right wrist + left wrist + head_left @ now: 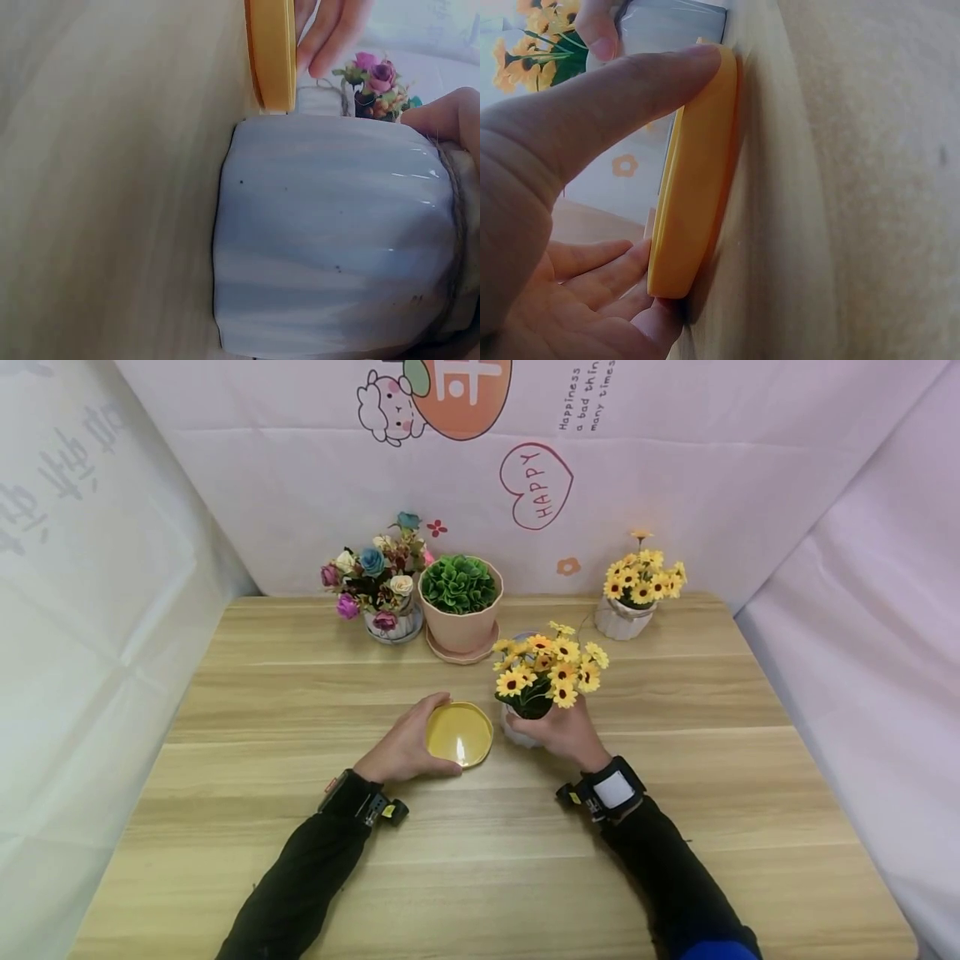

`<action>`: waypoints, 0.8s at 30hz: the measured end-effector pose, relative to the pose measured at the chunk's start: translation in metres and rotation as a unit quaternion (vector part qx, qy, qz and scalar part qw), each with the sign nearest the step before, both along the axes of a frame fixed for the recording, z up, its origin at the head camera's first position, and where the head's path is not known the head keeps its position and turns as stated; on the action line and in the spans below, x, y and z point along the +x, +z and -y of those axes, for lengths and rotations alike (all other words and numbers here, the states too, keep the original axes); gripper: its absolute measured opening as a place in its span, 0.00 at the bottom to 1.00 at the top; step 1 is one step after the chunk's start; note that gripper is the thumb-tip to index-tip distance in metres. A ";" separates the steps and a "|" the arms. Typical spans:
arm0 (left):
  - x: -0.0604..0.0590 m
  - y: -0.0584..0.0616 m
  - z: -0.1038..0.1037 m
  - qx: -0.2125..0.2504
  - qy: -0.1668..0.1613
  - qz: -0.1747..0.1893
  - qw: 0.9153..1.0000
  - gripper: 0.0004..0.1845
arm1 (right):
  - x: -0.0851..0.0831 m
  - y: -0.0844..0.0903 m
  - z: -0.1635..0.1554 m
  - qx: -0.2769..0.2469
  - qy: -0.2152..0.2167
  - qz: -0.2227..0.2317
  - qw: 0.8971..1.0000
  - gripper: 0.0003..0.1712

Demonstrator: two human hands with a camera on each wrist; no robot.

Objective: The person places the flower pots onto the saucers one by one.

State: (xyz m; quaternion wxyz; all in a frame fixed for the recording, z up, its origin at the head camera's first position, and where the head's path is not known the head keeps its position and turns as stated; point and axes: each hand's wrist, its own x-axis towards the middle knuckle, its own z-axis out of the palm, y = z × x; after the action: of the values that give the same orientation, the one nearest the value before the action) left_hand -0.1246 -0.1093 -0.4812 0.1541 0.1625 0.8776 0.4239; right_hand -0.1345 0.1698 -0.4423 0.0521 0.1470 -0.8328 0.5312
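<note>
In the head view, my left hand grips a round yellow saucer by its edge, thumb on the near side and fingers at the far side. The left wrist view shows the yellow saucer low over the wooden table. Just right of it, my right hand holds a white fluted pot near its rim. Yellow daisy-like flowers stand up from this pot and hide part of it. Seen from the right wrist, the glossy pot has twine round its neck and stands upright, its base close to the tabletop.
Along the back of the table stand a pot of mixed roses, a pink pot with a green plant on a pink saucer, and another white pot of yellow flowers. White printed cloth hangs behind.
</note>
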 end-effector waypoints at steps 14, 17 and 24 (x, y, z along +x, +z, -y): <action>-0.001 0.002 0.003 0.007 0.004 0.001 1.000 0.67 | 0.003 0.009 0.014 -0.005 0.014 -0.002 1.000 0.50; -0.002 0.002 0.003 0.010 -0.002 -0.001 1.000 0.67 | 0.002 0.013 0.016 0.001 0.009 -0.006 1.000 0.49; -0.003 0.002 0.004 0.017 -0.012 -0.006 1.000 0.67 | 0.000 0.036 0.026 0.011 0.010 -0.029 0.999 0.46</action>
State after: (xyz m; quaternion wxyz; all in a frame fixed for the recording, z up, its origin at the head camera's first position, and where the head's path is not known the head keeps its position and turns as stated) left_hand -0.1279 -0.1132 -0.4795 0.1511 0.1786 0.8693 0.4355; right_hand -0.1346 0.1443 -0.4064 0.0698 0.1711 -0.8352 0.5180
